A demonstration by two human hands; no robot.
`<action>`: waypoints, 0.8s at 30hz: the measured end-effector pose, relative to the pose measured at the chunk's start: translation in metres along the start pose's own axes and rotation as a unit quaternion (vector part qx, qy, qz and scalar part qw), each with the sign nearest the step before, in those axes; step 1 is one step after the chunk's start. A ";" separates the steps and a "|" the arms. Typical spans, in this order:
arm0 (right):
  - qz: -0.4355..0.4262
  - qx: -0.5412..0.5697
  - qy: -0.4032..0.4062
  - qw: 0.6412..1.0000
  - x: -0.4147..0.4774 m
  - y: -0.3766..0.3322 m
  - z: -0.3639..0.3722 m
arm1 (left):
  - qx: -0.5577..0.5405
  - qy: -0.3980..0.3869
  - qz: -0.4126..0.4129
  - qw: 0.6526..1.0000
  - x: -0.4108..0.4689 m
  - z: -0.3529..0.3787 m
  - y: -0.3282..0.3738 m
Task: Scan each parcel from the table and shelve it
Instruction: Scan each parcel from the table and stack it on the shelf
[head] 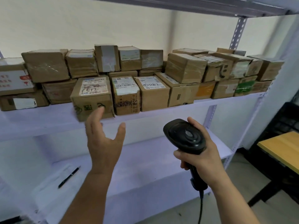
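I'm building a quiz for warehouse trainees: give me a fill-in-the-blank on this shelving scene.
The right hand grips a black ____.
The left hand is ____, holding nothing.
The pen lies on the shelf ____ the boxes.
Missing: scanner, open, below.

A black pen (69, 177) lay slanted on a pale sheet (48, 188), while a black plastic crate (286, 120) stood at the far right.
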State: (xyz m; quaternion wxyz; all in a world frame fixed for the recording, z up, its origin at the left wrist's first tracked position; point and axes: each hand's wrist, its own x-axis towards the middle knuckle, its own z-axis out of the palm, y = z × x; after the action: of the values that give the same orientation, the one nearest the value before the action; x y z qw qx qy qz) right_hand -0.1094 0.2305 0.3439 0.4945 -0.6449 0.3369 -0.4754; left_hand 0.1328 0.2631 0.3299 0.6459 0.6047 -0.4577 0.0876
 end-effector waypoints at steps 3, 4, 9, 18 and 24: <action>0.009 -0.006 0.019 1.000 -0.015 0.000 -0.023 | -0.001 -0.118 0.013 0.993 -0.032 0.026 0.021; 0.011 -0.008 0.026 1.000 -0.021 0.000 -0.031 | 0.009 -0.155 0.015 0.988 -0.044 0.035 0.027; 0.014 -0.026 0.058 0.998 -0.057 0.002 -0.086 | 0.035 -0.250 -0.007 0.968 -0.098 0.077 0.058; 0.018 -0.033 0.152 0.988 -0.138 -0.004 -0.209 | 0.011 -0.344 0.014 0.939 -0.189 0.154 0.146; 0.012 -0.064 0.208 0.976 -0.195 -0.008 -0.287 | -0.030 -0.389 0.067 0.918 -0.248 0.208 0.212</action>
State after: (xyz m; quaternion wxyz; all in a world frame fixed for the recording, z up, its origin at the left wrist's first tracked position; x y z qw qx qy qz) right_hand -0.4441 0.3186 0.3140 0.3772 -0.5582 0.4696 -0.5707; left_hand -0.2496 0.2469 0.2741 0.4269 0.5394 -0.7149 -0.1250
